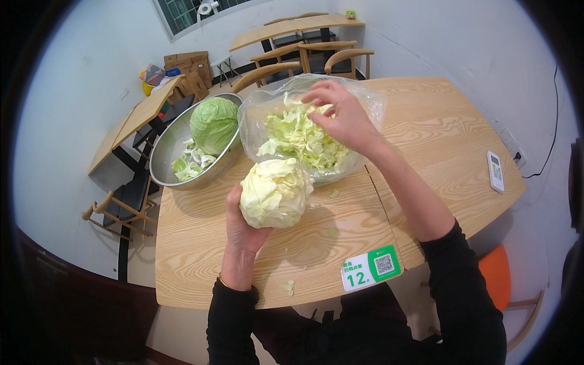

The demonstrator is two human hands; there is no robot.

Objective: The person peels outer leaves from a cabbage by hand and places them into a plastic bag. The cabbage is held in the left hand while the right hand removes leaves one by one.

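Observation:
My left hand (246, 228) holds a partly stripped, pale cabbage head (274, 193) above the wooden table, gripping it from its left side and below. Over a clear plastic bag (367, 98) filled with torn cabbage leaves (305, 137), my right hand (331, 109) hovers with fingers apart and slightly bent; whether a fingertip touches a leaf I cannot tell. A metal colander (159, 155) stands left of the bag, tilted in the view. In it lie a whole green cabbage (213, 123) and some loose leaf and core pieces (189, 165).
Small leaf scraps (288, 287) lie on the wooden table (205, 255). A green and white card (372, 268) with a printed code lies at the near edge, and a white remote control (495, 171) at the right end. Wooden chairs (264, 73) stand beyond the table.

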